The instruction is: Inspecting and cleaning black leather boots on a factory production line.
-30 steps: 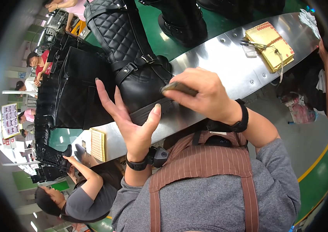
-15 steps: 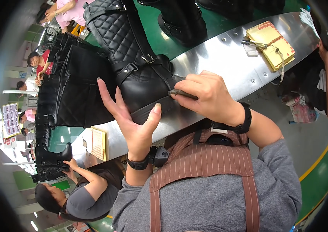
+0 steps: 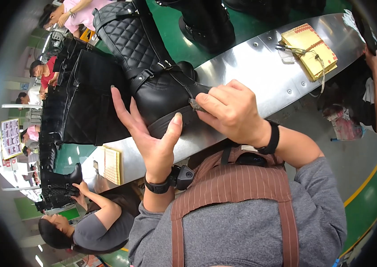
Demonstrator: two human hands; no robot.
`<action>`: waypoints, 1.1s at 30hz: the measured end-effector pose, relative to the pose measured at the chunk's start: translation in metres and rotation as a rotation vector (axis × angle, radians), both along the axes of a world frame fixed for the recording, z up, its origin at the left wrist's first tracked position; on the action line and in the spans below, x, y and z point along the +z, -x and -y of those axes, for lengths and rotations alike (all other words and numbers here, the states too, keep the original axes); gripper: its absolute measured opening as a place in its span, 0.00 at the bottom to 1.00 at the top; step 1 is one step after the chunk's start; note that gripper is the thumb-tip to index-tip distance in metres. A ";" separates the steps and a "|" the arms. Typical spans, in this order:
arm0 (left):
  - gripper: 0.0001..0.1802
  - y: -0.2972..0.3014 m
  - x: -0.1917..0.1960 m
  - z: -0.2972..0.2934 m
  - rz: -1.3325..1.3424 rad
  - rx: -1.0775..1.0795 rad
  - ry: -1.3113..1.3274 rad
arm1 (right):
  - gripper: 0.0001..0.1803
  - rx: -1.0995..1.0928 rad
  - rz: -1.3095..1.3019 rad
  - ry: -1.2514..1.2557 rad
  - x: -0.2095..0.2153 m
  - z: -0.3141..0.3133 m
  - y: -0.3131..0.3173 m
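Observation:
A black quilted boot (image 3: 159, 95) with buckled straps lies tilted over the metal table, toe and sole edge toward me. My left hand (image 3: 155, 142) cups the toe end, its thumb by the sole edge and its fingers along the other side. In my right hand (image 3: 233, 109) a small grey-brown piece (image 3: 194, 105) is pinched, its tip against the boot just above the sole edge. The fingers cover most of that piece, so its kind cannot be made out. Another black quilted boot (image 3: 93, 98) lies just left of the first.
On the metal table (image 3: 242, 66) rest a tied yellow card bundle (image 3: 315, 55), small snips (image 3: 288, 47) and a second yellow stack (image 3: 112, 164). More black boots (image 3: 208, 26) stand beyond. A co-worker (image 3: 104, 218) at lower left handles a boot; another person's arm (image 3: 374, 66) shows at right.
My right hand has moved slightly left and turned, hiding more of the pinched piece. The boot and my left hand have shifted a little to the left in the picture.

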State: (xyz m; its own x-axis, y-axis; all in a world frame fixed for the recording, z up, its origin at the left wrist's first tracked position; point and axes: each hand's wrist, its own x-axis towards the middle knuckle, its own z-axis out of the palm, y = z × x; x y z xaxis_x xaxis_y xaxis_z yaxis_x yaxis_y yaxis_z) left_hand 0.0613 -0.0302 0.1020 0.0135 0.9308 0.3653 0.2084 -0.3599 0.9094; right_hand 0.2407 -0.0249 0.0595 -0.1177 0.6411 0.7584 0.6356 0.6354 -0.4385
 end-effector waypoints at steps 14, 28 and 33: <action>0.59 0.004 -0.001 -0.001 -0.047 -0.015 -0.062 | 0.09 0.114 -0.101 0.322 -0.005 -0.001 -0.038; 0.60 0.005 0.000 -0.004 -0.022 -0.003 -0.010 | 0.15 0.394 -0.750 0.673 -0.032 -0.006 -0.016; 0.74 0.000 -0.002 0.001 0.065 -0.252 -0.004 | 0.13 0.349 -0.677 0.653 -0.021 -0.012 -0.011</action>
State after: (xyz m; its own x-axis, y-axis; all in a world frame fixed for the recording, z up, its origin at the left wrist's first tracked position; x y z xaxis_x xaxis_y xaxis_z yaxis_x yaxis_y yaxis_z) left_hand 0.0608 -0.0307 0.1002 0.2213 0.8996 0.3766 0.0525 -0.3966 0.9165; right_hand 0.2515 -0.0125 0.0385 -0.0522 0.9675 0.2475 -0.0528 0.2448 -0.9681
